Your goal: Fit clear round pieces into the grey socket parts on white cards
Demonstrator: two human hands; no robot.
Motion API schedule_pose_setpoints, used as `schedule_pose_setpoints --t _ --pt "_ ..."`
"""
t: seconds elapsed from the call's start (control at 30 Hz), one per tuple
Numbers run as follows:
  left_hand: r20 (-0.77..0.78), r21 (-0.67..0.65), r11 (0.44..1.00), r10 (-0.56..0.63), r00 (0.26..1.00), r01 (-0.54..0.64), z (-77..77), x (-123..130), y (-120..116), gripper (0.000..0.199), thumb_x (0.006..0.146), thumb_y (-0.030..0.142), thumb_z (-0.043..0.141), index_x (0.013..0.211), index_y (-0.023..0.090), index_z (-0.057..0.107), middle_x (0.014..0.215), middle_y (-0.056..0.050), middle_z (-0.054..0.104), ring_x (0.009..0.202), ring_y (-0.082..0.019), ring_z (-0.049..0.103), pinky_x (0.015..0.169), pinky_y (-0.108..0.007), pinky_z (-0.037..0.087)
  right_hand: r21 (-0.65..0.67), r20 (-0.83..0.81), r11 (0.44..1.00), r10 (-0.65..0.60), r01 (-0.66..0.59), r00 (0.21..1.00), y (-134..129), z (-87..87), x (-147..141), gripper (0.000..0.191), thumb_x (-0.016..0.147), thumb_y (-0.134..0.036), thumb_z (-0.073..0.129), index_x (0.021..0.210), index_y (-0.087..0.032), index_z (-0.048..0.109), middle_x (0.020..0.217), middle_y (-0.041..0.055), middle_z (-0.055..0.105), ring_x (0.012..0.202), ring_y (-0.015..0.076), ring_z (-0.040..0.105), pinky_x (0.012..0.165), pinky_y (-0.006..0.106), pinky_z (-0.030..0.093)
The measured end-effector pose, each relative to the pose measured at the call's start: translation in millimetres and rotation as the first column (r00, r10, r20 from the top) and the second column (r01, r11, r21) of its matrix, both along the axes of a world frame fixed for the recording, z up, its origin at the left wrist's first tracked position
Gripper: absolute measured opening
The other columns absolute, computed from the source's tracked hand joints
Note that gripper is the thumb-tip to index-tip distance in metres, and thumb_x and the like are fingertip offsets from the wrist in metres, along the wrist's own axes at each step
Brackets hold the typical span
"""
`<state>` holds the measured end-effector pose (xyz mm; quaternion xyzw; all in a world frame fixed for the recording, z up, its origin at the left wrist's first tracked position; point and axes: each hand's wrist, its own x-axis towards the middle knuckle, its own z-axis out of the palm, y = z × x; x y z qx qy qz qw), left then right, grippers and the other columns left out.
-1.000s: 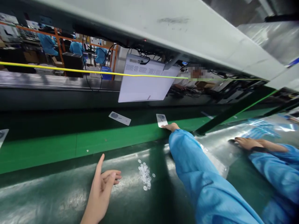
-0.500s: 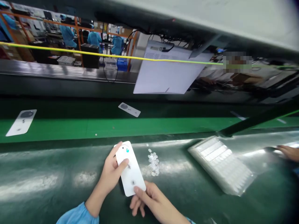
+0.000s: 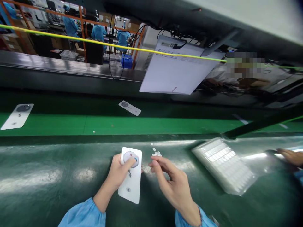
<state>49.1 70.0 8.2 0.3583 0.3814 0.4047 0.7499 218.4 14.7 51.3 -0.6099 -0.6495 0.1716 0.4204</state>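
A white, phone-shaped panel [image 3: 133, 181], which looks like a phone back cover, is gripped in my left hand [image 3: 118, 172]. It is held over the bench, with my thumb lying on the grey round-cornered patch near its top. Dark marks show in its middle and lower part. To the right, my right hand [image 3: 175, 183] is at a small pile of clear discs [image 3: 157, 154], thumb and forefinger drawn together in a pinch. Whether a disc is between those fingertips is too small to make out. The hand hides part of the pile.
On the green strip beyond lie two similar panels, one at left [image 3: 17, 118] and another nearer the middle [image 3: 130, 108]. A plastic-wrapped tray pack [image 3: 223, 167] is on the bench at right. Past it is another person's hand [image 3: 290, 156]. A monitor back [image 3: 177, 72] hangs above.
My right hand has let go of the panel's lower end and moved up and right to the discs. The panel is turned more upright, and my left thumb has shifted onto its upper patch.
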Motion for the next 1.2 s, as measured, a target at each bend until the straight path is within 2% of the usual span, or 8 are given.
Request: schedule_pose_setpoints --t 0.07,0.17,0.47,0.73,0.9,1.03,1.13,1.2 --pt "-0.075 0.07 0.997 0.041 0.996 -0.035 1.7 1.4 -2.0 0.029 0.077 0.039 0.069 0.069 0.011 0.062 0.063 -0.006 0.063 0.052 -0.015 0.055 0.049 -0.021 0.042 0.147 0.121 0.984 0.088 -0.105 0.989 6.2 3.2 -5.1 0.017 0.101 -0.024 0.055 0.111 -0.021 0.068 0.092 0.0054 0.072 0.068 0.0147 0.066 0.062 0.025 0.055" --pt "-0.148 0.157 0.985 0.094 0.985 -0.071 2.8 4.4 -4.8 0.03 0.075 0.037 0.07 0.064 0.012 0.057 0.059 -0.001 0.052 0.053 -0.01 0.044 0.048 -0.019 0.033 0.182 0.245 0.957 0.179 -0.227 0.953 11.7 0.3 -13.1 0.021 0.102 -0.016 0.052 0.117 -0.02 0.067 0.099 0.0081 0.068 0.079 0.016 0.067 0.065 0.025 0.057" --pt "-0.254 0.225 0.972 0.123 0.959 -0.066 3.6 10.8 -10.3 0.038 0.078 0.04 0.069 0.059 0.013 0.051 0.058 0.001 0.042 0.056 -0.009 0.036 0.05 -0.02 0.028 0.2 0.465 0.949 0.125 -0.242 0.877 8.1 -8.7 -6.2 0.035 0.1 -0.007 0.044 0.122 -0.019 0.069 0.104 0.0105 0.068 0.085 0.018 0.07 0.068 0.027 0.063" --pt "-0.233 0.278 0.959 0.113 0.966 -0.045 0.0 7.5 -8.5 0.029 0.082 0.039 0.066 0.069 0.014 0.058 0.063 0.0 0.052 0.057 -0.011 0.043 0.053 -0.02 0.034 0.151 0.474 0.955 0.157 -0.255 0.866 12.7 -12.9 -4.4 0.029 0.104 -0.014 0.044 0.122 -0.019 0.066 0.105 0.01 0.07 0.086 0.0181 0.071 0.074 0.029 0.063" --pt "-0.182 0.286 0.958 0.079 0.98 -0.024 -1.0 3.8 -7.0 0.038 0.09 0.044 0.052 0.064 0.015 0.052 0.06 0.0 0.049 0.056 -0.012 0.04 0.052 -0.022 0.031 0.126 0.328 0.967 0.169 -0.22 0.93 17.5 -18.5 -10.9 0.021 0.106 -0.019 0.044 0.105 -0.019 0.064 0.099 0.0089 0.067 0.084 0.0183 0.067 0.072 0.03 0.058" --pt "-0.173 0.219 0.975 0.088 0.981 -0.048 0.0 3.9 -6.4 0.04 0.089 0.048 0.054 0.065 0.016 0.053 0.06 0.0 0.051 0.055 -0.012 0.042 0.052 -0.022 0.032 -0.047 -0.108 0.986 0.152 -0.158 0.982 22.0 -14.1 -12.6 0.024 0.104 -0.036 0.05 0.094 -0.019 0.063 0.086 0.0067 0.063 0.075 0.0169 0.061 0.062 0.027 0.051" --pt "-0.161 0.128 0.991 0.051 0.986 -0.03 -1.4 3.5 -6.5 0.042 0.086 0.052 0.055 0.066 0.016 0.055 0.059 -0.002 0.054 0.052 -0.014 0.048 0.05 -0.023 0.034 -0.235 -0.478 0.966 -0.023 -0.103 0.878 15.2 -3.0 11.3 0.036 0.094 -0.053 0.064 0.087 -0.018 0.063 0.065 0.0008 0.053 0.056 0.0122 0.048 0.049 0.023 0.039" --pt "-0.153 0.072 0.997 0.038 0.988 -0.027 -3.1 2.8 -6.6 0.044 0.084 0.056 0.058 0.069 0.015 0.058 0.059 -0.003 0.056 0.051 -0.016 0.052 0.049 -0.023 0.035 -0.318 -0.559 0.948 -0.192 0.006 0.806 -5.1 3.4 47.3 0.044 0.083 -0.06 0.074 0.085 -0.018 0.065 0.06 -0.0009 0.048 0.052 0.0111 0.041 0.047 0.024 0.035"
